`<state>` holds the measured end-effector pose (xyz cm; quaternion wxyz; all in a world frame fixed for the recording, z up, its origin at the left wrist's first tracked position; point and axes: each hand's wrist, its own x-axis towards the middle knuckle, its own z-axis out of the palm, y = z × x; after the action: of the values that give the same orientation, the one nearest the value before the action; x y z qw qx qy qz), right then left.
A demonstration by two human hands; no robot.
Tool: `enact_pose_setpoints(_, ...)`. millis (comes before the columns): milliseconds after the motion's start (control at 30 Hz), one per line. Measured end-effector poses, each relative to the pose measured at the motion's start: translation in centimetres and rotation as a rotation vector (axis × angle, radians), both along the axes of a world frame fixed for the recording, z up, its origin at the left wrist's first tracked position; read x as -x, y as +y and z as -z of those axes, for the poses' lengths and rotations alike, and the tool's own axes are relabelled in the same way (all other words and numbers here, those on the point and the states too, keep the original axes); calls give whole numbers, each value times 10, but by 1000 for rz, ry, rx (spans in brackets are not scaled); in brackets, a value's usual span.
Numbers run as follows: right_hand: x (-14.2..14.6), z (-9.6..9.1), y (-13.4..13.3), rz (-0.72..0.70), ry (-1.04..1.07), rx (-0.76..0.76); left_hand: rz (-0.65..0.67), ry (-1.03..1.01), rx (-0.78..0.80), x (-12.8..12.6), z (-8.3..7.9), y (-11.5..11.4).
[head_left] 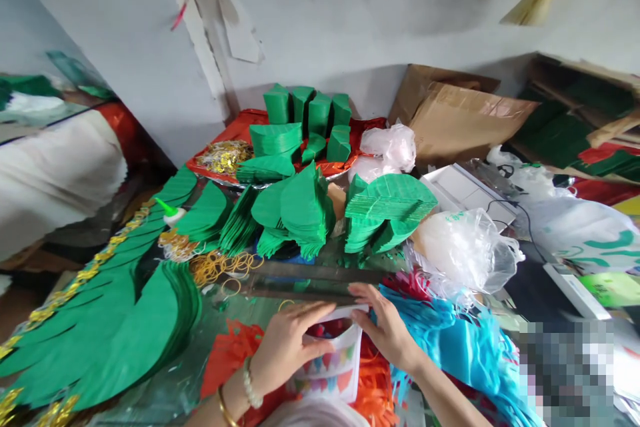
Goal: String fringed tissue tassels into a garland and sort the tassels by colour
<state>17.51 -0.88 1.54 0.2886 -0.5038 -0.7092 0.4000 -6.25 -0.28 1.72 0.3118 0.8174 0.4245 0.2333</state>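
Note:
My left hand (286,345) rests with fingers curled over a white printed card or packet (336,363) showing small coloured triangles, thumb pressed on its left edge. My right hand (384,328) grips the same packet at its upper right corner, fingers closed on the edge. The packet lies over orange cut paper (373,390), just below a long dark metal ruler (310,280). A pearl bracelet and a gold bangle sit on my left wrist.
Stacks of green leaf-shaped paper (300,210) fill the table's middle and back, with large green curved sheets (115,333) at left. Yellow rubber bands (220,265), a glue bottle (170,211), blue fringed paper (450,340), plastic bags (465,250) and cardboard (460,117) lie around.

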Motion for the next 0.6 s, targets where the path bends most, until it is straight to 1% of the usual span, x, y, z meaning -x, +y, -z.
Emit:
enact_pose_setpoints(67,6,-6,-5,109,-78,-126,-57,-9,42,1,2,0)
enact_pose_setpoints(100,10,-12,-8,120,-122,-189,-74,-12,57,1,3,0)
enact_pose_setpoints(133,15,-18,-11,95,-160,-245,-82,-16,62,1,5,-1)
enact_pose_setpoints(167,21,-24,-14,32,-191,-295,-80,-21,57,1,7,-1)
enact_pose_setpoints(233,34,-34,-19,-153,-235,-351,-57,-34,29,2,13,-1)
enact_pose_setpoints(267,41,-36,-22,-235,-253,-352,-45,-41,14,2,15,-1)
enact_pose_setpoints(300,47,-36,-23,-285,-274,-339,-37,-46,3,3,18,-2)
enact_pose_setpoints(333,53,-35,-24,-298,-303,-318,-32,-49,-4,3,20,-2)
enact_pose_setpoints(467,63,-27,-23,-235,-528,-183,-27,-50,-4,3,23,-5)
enact_pose_setpoints(533,63,-28,-19,-226,-660,-133,0,-57,22,4,19,-5)
enact_pose_setpoints(600,63,-31,-16,-221,-734,-117,64,-81,76,7,12,-3)
